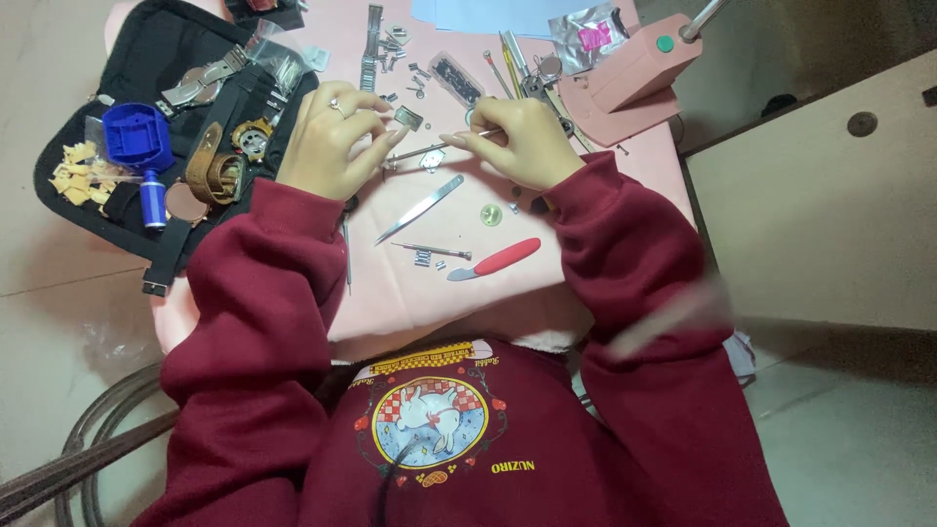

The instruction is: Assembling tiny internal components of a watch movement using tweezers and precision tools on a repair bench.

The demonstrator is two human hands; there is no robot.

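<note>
Two hands meet over the middle of a pink tabletop [605,195]. Left hand [337,141], ring on one finger, is curled with its fingertips pinched on a small silvery watch part [422,156]; the exact grip is too small to resolve. Right hand [522,141] is closed around a thin metal tool [451,144], whose tip points left and meets the part held between the two hands. The part thus sits just off the left fingertips and at the tool's end, slightly above the cloth.

Good practice at this step, by judgement: steady both wrists on the tabletop, keep the part low so that a dropped pin lands on the cloth, and press along the tool's axis rather than sideways.

Just below the hands lie steel tweezers [422,208], a small round gear-like disc [491,215], a thin pin-type screwdriver [432,251] and a red-handled case knife [496,260]. Above them, loose links and pins surround a metal watch bracelet [372,44]. A pink lamp base [625,78] stands at upper right. Well to the left, an open black tool pouch [185,39] holds a blue watch holder [137,135], a brown leather strap [215,171] and a steel watch [200,86].
</note>
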